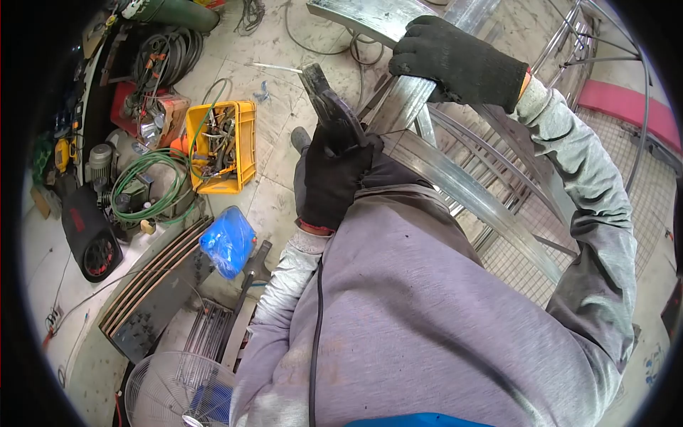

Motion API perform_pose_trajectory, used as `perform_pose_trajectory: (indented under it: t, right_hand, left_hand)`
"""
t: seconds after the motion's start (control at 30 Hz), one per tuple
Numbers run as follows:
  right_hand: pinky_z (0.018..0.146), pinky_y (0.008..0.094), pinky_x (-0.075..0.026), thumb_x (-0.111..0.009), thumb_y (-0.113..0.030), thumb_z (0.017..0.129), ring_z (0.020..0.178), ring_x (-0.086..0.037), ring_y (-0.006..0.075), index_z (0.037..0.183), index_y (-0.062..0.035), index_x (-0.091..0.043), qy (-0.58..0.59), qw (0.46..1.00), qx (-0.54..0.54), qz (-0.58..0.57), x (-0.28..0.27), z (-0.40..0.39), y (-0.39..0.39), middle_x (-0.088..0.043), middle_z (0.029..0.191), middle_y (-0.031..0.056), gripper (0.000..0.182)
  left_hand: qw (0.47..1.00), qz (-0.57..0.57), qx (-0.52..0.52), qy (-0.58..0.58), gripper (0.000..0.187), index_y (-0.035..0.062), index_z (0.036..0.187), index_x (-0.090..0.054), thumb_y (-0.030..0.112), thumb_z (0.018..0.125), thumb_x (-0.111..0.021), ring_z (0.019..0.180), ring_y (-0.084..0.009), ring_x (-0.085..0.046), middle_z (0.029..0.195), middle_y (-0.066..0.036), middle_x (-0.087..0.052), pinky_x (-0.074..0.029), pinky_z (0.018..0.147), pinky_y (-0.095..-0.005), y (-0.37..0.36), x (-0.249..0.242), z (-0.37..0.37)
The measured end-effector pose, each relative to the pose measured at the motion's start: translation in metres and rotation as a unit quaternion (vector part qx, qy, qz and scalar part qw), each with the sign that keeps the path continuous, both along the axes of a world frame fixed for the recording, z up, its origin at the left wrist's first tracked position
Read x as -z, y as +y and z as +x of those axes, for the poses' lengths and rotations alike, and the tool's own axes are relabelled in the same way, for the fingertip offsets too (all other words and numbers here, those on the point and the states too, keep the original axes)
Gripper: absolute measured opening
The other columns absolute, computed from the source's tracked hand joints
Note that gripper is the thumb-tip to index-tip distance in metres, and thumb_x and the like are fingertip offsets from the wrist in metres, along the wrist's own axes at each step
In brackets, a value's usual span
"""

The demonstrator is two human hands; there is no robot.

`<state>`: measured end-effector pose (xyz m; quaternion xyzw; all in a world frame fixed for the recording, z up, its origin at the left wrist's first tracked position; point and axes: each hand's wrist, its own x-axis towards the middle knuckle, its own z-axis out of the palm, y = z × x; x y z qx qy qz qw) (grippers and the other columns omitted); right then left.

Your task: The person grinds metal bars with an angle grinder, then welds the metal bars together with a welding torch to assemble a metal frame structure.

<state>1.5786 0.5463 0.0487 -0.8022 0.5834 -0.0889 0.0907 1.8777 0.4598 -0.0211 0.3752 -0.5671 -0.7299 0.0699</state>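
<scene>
My left hand (331, 174), in a black glove, is closed round a black welding electrode holder (331, 107) in front of my body. A thin pale electrode (279, 67) sticks out of its tip toward the left. The fingers of my right hand (459, 64), also in a black glove, are bent over the top of a metal frame (416, 96) at the upper middle. Flat silvery bars of the frame meet under and beside that hand. A long curved metal bar (477, 196) runs down to the right from near my left hand.
A yellow crate (249, 146) of tools stands on the floor at left, near a coiled green hose (135, 178). Closer to me are a blue plastic-wrapped bundle (228, 242), a hammer (257, 267) and a fan (174, 388). A black cable (316, 341) hangs down my front.
</scene>
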Motion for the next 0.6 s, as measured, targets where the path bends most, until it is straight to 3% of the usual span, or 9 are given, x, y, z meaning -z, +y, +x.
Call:
perform_pose_trajectory:
  t: [0.23,0.3,0.4,0.53,0.6]
  right_hand:
    - [0.113,0.0482,-0.052,-0.091,-0.009,0.057,0.120,-0.063,0.0349,0.124,-0.0108,-0.066,0.000,1.000,-0.003,-0.003,0.003,-0.001,0.000,-0.069,0.119,0.0076,0.072]
    - [0.113,0.0484,-0.051,-0.091,-0.009,0.058,0.121,-0.063,0.0349,0.125,-0.0108,-0.066,-0.002,1.000,-0.003,0.003,0.004,-0.001,0.001,-0.069,0.119,0.0075,0.071]
    - [0.114,0.0491,-0.051,-0.090,-0.009,0.058,0.122,-0.062,0.0354,0.124,-0.0108,-0.066,0.005,1.000,0.000,-0.013,0.005,0.001,0.002,-0.069,0.120,0.0073,0.070]
    - [0.115,0.0485,-0.051,-0.089,-0.008,0.059,0.124,-0.061,0.0356,0.123,-0.0110,-0.066,0.012,1.000,-0.011,-0.025,0.005,0.000,0.001,-0.068,0.122,0.0068,0.068]
    - [0.116,0.0480,-0.050,-0.088,-0.008,0.060,0.126,-0.060,0.0358,0.123,-0.0109,-0.066,0.012,1.000,-0.005,-0.005,0.004,0.000,0.003,-0.068,0.123,0.0070,0.067]
  left_hand:
    - [1.000,-0.013,0.002,0.001,0.043,0.0014,0.130,-0.065,0.010,0.093,-0.085,0.080,-0.0107,-0.067,0.096,-0.005,-0.073,-0.053,0.066,-0.0247,0.002,-0.002,0.000]
    - [0.998,0.031,-0.034,0.047,0.040,0.0025,0.128,-0.065,0.011,0.094,-0.085,0.072,-0.0088,-0.065,0.091,-0.004,-0.072,-0.049,0.060,-0.0231,0.007,-0.004,0.000]
    - [0.999,0.012,-0.035,0.027,0.039,0.0029,0.127,-0.065,0.012,0.095,-0.085,0.066,-0.0079,-0.062,0.091,-0.004,-0.073,-0.048,0.057,-0.0232,0.007,-0.004,-0.001]
    - [0.996,0.034,-0.054,0.060,0.038,0.0033,0.127,-0.065,0.012,0.095,-0.084,0.066,-0.0072,-0.062,0.091,-0.003,-0.073,-0.051,0.058,-0.0238,0.009,0.004,-0.003]
    - [0.992,0.095,-0.060,0.053,0.039,0.0034,0.128,-0.065,0.012,0.096,-0.084,0.074,-0.0080,-0.066,0.097,-0.004,-0.074,-0.053,0.061,-0.0245,0.008,0.004,-0.004]
